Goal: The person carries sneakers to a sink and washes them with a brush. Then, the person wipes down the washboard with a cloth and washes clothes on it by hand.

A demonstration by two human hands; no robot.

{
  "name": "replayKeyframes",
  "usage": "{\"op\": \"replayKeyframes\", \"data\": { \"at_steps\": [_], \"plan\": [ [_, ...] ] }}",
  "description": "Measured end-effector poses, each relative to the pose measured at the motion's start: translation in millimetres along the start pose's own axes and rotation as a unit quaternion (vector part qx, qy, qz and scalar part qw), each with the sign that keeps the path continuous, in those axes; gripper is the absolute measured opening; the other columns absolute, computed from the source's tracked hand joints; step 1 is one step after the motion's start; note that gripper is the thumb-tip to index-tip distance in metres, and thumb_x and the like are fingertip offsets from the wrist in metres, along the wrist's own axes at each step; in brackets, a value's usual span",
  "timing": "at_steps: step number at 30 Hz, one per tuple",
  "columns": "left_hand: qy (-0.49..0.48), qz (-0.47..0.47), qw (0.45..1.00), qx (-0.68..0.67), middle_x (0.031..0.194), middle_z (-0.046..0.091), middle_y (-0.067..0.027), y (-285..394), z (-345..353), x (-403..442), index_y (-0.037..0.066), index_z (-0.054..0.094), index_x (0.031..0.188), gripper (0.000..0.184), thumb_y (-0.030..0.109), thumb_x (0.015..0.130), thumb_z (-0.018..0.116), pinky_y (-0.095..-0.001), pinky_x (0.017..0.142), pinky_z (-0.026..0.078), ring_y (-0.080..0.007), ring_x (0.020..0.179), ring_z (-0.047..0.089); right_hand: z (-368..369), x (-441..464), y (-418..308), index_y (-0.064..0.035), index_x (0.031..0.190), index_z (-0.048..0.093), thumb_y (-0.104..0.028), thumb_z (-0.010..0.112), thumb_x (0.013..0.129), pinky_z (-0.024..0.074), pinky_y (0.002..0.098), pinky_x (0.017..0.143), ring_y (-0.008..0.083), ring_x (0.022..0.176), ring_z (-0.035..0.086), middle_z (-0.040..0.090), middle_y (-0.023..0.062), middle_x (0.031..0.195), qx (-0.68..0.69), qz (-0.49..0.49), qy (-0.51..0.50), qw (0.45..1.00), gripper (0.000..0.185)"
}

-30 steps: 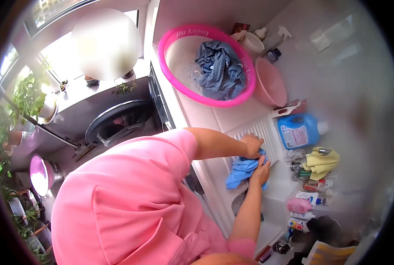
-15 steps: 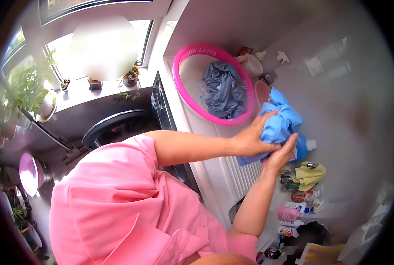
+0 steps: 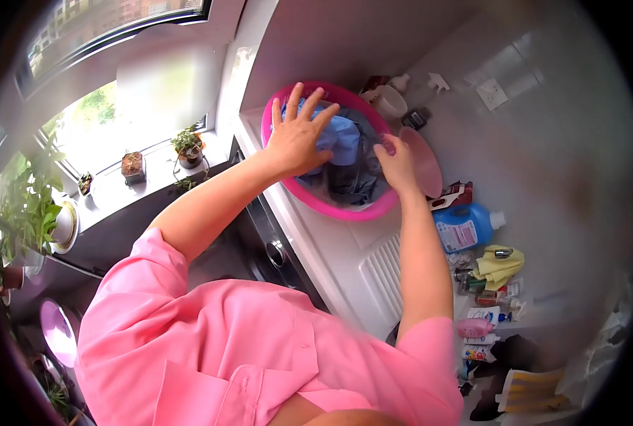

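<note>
A pink-rimmed basin stands on the white counter, holding a bundled blue cloth and darker grey-blue cloth. Over the basin's left side, my left hand is open, its fingers spread wide above the blue cloth. My right hand is at the basin's right rim, fingers loosely curled and thumb apart, with nothing visible held. Whether either hand touches the cloth is hard to make out.
Right of the basin are a pinkish bowl, a blue detergent bottle and a yellow cloth. Several small bottles line the wall. Beside the window on the left, potted plants sit on the sill. Ribbed counter lies below the basin.
Both hands have moved up and left to the basin and apart from each other. The blue cloth they held now lies in the basin, let go. The camera view has shifted.
</note>
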State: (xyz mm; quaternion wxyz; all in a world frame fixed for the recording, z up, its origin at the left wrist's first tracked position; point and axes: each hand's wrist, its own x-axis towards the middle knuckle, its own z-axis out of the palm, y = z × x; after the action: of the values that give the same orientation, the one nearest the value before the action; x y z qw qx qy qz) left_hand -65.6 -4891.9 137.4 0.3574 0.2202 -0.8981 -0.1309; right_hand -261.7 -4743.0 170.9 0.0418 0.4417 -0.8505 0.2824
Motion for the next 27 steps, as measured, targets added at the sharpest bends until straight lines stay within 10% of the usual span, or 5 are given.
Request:
{"op": "replayKeyframes", "data": {
  "at_steps": [6, 8, 11, 13, 27],
  "plan": [
    [-0.143, 0.23, 0.96, 0.071, 0.139, 0.043, -0.0088, -8.4, 21.3, 26.3, 0.024, 0.055, 0.126, 0.062, 0.046, 0.071, 0.069, -0.0601, 0.102, 0.029, -0.033, 0.133, 0.03, 43.8, 58.0, -0.1, -0.0111, 0.146, 0.021, -0.048, 0.069, 0.071, 0.0272, 0.0433, 0.108, 0.0366, 0.135, 0.028, 0.026, 0.0225, 0.146, -0.159, 0.071, -0.111, 0.978, 0.096],
    [-0.514, 0.171, 0.828, 0.142, 0.143, 0.039, -0.0077, -14.8, 37.4, 52.4, 0.025, 0.046, 0.135, 0.066, 0.053, 0.077, 0.061, -0.0536, 0.104, 0.03, -0.0387, 0.128, 0.038, 59.4, 57.5, 12.7, -0.0133, 0.148, 0.005, -0.056, 0.073, 0.063, 0.0218, 0.0441, 0.111, 0.0372, 0.139, 0.018, 0.014, 0.0223, 0.151, -0.105, 0.118, -0.197, 0.968, 0.117],
    [-0.624, 0.29, 0.698, 0.198, 0.138, 0.045, -0.0091, -47.7, 93.8, 71.9, 0.024, 0.046, 0.135, 0.068, 0.06, 0.078, 0.055, -0.0464, 0.102, 0.036, -0.0394, 0.118, 0.049, 65.5, 57.8, 30.9, -0.0147, 0.148, -0.001, -0.056, 0.079, 0.055, 0.0199, 0.0424, 0.113, 0.0358, 0.14, 0.015, 0.01, 0.0218, 0.151, -0.088, 0.066, -0.197, 0.974, 0.129],
    [-0.624, 0.291, 0.703, 0.175, 0.14, 0.042, -0.0097, -56.3, 98.7, 78.1, 0.025, 0.045, 0.136, 0.068, 0.061, 0.079, 0.053, -0.0458, 0.103, 0.035, -0.039, 0.12, 0.047, 61.1, 56.6, 34.4, 0.0002, 0.144, 0.013, -0.043, 0.085, 0.054, 0.0233, 0.0373, 0.111, 0.0347, 0.137, 0.024, 0.024, 0.0238, 0.146, -0.055, 0.006, -0.183, 0.982, 0.123],
    [-0.506, 0.175, 0.833, 0.14, 0.148, 0.026, -0.0038, -59.9, 133.7, 56.7, 0.034, 0.036, 0.139, 0.069, 0.061, 0.078, 0.056, -0.0509, 0.109, 0.026, -0.0395, 0.134, 0.025, 41.0, 37.6, 7.8, -0.01, 0.135, 0.04, -0.027, 0.06, 0.075, 0.041, 0.0431, 0.096, 0.0391, 0.113, 0.053, 0.056, 0.0232, 0.121, -0.099, 0.135, -0.024, 0.986, 0.065]
  ]
}}
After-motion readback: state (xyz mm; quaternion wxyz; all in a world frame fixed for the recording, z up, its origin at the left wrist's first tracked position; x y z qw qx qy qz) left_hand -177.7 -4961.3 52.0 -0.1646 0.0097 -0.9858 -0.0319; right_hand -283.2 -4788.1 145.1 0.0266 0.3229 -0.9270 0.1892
